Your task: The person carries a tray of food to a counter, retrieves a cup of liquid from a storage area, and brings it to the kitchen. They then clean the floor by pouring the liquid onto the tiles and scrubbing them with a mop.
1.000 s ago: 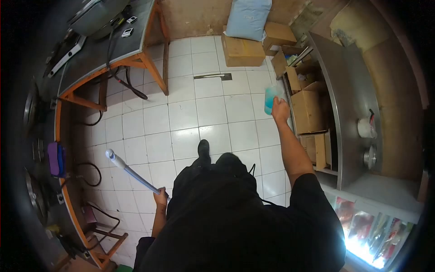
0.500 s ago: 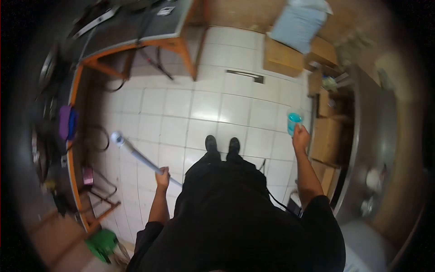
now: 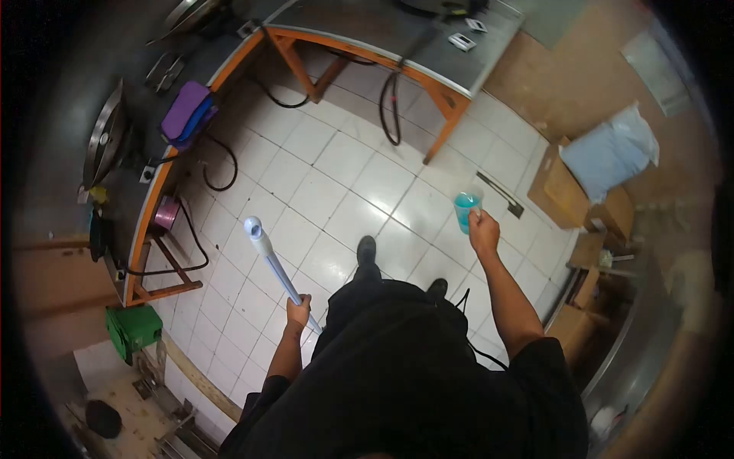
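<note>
My left hand (image 3: 299, 310) is wrapped round a long pole (image 3: 277, 268), pale blue-grey with a white rounded top end. The pole slants up and away to the left; its lower end is hidden behind my body. In my right hand (image 3: 483, 232) is a clear measuring cup (image 3: 466, 208) with bright blue liquid in it, held by its handle over the floor. The cup looks roughly upright.
White floor tiles (image 3: 359, 168) lie around my feet. An orange-framed table (image 3: 451, 115) with hanging hoses stands ahead and along the left. A green bin (image 3: 134, 329) is at lower left. Cardboard boxes (image 3: 554, 187) and a pale blue bag (image 3: 612, 153) stand at right, beside a floor drain (image 3: 501, 193).
My view has turned to the left, so the tables and boxes have swung to the right in it. One foot has stepped forward. Both hands keep hold of the pole and cup.
</note>
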`<state>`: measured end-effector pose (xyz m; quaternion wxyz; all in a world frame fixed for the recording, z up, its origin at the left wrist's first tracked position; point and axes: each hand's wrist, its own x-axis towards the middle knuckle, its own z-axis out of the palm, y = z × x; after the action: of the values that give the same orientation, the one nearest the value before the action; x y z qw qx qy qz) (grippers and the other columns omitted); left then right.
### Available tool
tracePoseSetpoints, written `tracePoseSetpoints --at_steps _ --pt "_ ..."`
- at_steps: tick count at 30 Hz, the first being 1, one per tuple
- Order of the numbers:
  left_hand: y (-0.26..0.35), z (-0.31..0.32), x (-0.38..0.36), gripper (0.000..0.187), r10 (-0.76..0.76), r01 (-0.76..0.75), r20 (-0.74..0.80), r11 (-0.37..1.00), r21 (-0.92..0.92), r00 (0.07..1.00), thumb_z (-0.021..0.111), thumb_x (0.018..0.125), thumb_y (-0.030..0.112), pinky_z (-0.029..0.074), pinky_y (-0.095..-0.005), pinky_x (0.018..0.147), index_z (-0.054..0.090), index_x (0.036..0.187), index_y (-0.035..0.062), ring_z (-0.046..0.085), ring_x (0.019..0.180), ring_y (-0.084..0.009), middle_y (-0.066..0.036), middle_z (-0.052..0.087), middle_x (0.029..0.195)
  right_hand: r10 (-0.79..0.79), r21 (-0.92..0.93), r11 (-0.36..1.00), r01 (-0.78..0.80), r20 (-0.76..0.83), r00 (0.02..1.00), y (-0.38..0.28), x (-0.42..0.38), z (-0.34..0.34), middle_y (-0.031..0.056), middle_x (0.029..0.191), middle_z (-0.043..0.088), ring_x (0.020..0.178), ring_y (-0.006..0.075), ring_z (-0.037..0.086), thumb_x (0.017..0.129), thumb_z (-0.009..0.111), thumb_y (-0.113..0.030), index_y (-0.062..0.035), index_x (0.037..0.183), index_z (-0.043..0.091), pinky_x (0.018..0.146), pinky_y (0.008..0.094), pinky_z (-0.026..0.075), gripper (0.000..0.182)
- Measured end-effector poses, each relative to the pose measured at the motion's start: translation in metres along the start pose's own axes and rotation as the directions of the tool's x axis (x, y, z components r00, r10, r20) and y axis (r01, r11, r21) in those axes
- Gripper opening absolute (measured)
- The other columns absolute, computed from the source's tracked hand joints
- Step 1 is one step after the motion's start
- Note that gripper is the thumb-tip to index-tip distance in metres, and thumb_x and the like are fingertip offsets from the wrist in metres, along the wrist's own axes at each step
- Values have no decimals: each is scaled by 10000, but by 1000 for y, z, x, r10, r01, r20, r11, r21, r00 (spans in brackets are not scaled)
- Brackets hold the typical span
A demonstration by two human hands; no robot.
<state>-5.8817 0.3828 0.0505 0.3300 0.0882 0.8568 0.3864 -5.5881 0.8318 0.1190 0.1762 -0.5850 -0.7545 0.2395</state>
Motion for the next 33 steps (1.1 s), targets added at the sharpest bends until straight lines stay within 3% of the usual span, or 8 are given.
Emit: tracePoseSetpoints --at_steps 9,15,22,28,33 --pt "-6 -94 17 263 -117 81 -160 974 -211 980 590 800 216 373 -275 429 584 684 -19 478 442 -128 -47 503 505 -160 70 985 160 -3 987 -236 153 131 240 740 604 745 400 596 854 472 -408 16 792 592 694 457 443 445" --pt "-31 -115 17 262 -178 89 -214 924 -371 960 599 821 214 337 -254 409 569 660 8 434 428 -104 -17 476 499 -204 93 975 203 -2 979 -345 205 148 227 768 618 776 391 601 858 468 -417 9 808 587 711 450 448 444" --pt "-42 -111 34 262 -238 141 -195 901 -411 952 598 807 177 330 -266 414 551 612 7 433 422 -110 -17 470 482 -228 18 974 228 33 973 -375 206 150 226 780 618 790 386 600 864 462 -417 13 825 591 725 441 451 451" --pt "-24 -115 37 293 -246 161 -222 926 -343 943 613 794 201 336 -283 426 545 581 11 428 428 -114 -21 469 486 -279 -69 955 289 123 952 -356 193 176 223 766 621 772 386 603 869 445 -421 17 846 599 721 441 444 465" --pt "-48 -109 37 337 -204 131 -244 949 -286 948 606 796 227 346 -320 456 530 554 6 407 435 -141 -26 435 464 -304 -71 943 324 208 930 -383 188 206 230 779 623 782 392 602 871 427 -431 39 870 596 738 438 448 499"
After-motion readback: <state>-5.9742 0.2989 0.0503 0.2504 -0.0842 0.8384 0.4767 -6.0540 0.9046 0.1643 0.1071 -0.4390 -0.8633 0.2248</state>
